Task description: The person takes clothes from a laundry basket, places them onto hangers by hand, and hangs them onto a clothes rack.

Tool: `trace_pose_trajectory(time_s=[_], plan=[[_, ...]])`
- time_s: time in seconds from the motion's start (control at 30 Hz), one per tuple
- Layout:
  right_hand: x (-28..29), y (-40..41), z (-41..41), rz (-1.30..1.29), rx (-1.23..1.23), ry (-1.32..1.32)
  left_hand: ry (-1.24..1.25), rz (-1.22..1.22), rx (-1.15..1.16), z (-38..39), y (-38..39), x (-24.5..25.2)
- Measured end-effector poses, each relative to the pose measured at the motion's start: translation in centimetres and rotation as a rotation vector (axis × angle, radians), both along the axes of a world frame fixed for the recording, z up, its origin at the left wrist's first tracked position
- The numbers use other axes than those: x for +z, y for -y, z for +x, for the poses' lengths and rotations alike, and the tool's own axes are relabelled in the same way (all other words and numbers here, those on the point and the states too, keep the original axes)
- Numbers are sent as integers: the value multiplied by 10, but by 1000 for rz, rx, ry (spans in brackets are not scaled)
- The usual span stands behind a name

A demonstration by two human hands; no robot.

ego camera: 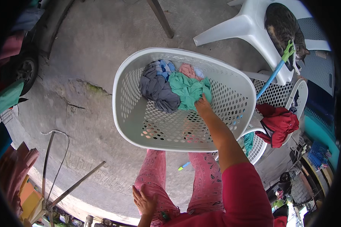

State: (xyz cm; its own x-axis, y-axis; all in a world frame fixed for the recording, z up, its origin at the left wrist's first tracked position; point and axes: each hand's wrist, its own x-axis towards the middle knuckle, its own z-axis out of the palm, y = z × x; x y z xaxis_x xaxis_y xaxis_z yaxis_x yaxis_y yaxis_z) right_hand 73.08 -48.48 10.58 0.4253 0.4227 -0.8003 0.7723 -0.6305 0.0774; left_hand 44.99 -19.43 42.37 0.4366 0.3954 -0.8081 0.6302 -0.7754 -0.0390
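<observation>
A large white plastic laundry basket with perforated walls stands in front of my legs. Inside it lie a green cloth garment, a dark grey garment, a blue patterned cloth and a pinkish cloth. My right hand reaches into the basket and grips the near right edge of the green garment. Most of that garment still rests among the others. Low at the left, my left hand lies on my thigh, fingers spread, with nothing in it.
A white plastic chair at upper right bears a cat. A blue pole with a green forked tip leans there. Behind my right arm, a red garment hangs over smaller baskets. A metal stand and hanging clothes are at left.
</observation>
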Motion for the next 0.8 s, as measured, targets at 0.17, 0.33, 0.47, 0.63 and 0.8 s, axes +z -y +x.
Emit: trace_pose_trajectory(time_s=[0.17,0.33,0.47,0.63,0.8], plan=[[52,-2,0,67,-607,-388,67,-4,-59,1,3,8],[212,-13,31,659,-1283,-311,76,-72,12,-6,5,6],[373,-12,55,936,-1486,-453,219,-255,34,-2,7,6],[538,-14,57,1065,-1417,-636,613,-752,185,87,33,58],[666,-37,45,1188,-1086,-640,842,-761,174,162,28,83]])
